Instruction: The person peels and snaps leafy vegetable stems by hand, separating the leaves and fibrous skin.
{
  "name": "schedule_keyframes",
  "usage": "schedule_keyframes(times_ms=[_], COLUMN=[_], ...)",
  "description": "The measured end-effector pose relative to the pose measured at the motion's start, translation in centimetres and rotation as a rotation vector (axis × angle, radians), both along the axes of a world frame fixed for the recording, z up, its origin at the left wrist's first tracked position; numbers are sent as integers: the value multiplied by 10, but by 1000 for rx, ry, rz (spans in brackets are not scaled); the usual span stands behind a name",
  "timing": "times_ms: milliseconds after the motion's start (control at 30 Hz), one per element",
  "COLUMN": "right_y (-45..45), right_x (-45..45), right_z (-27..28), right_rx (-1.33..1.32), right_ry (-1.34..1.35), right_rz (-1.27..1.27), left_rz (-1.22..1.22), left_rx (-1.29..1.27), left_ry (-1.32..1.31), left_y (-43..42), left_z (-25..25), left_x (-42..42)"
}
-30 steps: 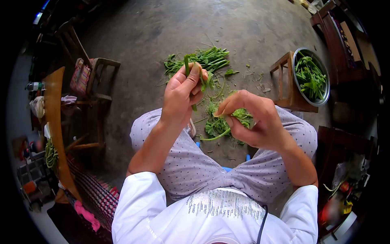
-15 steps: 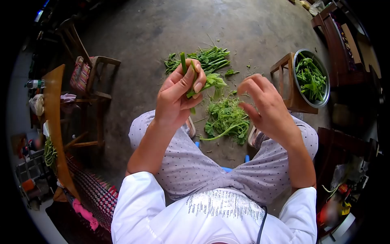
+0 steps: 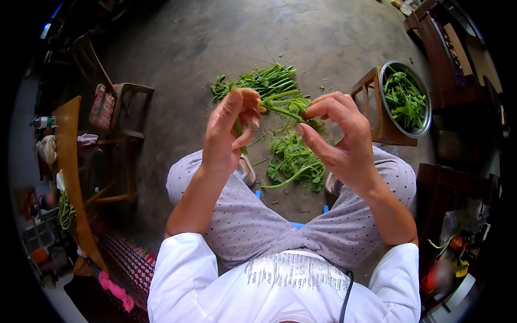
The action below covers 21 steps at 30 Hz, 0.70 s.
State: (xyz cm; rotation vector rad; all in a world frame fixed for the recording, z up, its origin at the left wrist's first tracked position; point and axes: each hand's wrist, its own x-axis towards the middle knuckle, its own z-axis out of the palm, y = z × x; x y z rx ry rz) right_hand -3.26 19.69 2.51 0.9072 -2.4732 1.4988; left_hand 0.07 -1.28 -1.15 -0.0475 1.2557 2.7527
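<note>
My left hand [image 3: 223, 129] is closed round a green stem [image 3: 238, 128], whose lower end shows below the fingers. From its fingertips a leafy green stalk [image 3: 284, 111] reaches across to my right hand [image 3: 344, 142], which pinches its other end between thumb and fingers. Beneath my hands, a tangled heap of leaves and stringy peelings [image 3: 296, 161] lies on the floor between my feet. Just beyond is a bunch of long green stalks [image 3: 269, 79], partly hidden behind my left fingers.
At the right, a metal basin [image 3: 429, 116] of green stalks and leaves rests on a wooden stool [image 3: 377, 116]. A wooden chair [image 3: 129, 105] and a table edge [image 3: 70, 161] stand at left. Scraps dot the concrete floor [image 3: 215, 37].
My right hand has moved left and pinched the leafy stalk, which now stretches between both hands. The left hand has turned, its fingers loosening somewhat. The whole view has shifted slightly.
</note>
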Motion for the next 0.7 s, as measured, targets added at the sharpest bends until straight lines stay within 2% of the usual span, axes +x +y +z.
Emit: schedule_keyframes(times_ms=[133, 233, 333, 400, 700], right_y=[1, -1, -2, -4, 0], right_x=[0, 0, 1, 3, -3], right_z=[-1, 1, 2, 3, -9], right_rx=[4, 8, 49, -98, -150], right_ry=[9, 1, -1, -145, -505], right_rz=[-4, -18, 20, 48, 136], left_rz=[14, -72, -52, -35, 84], left_rx=[-28, -60, -28, -29, -179], left_ry=[-170, -128, -147, -139, -83], left_y=[21, 19, 19, 19, 25], left_z=[7, -5, -2, -1, -1], left_x=[5, 5, 5, 4, 3])
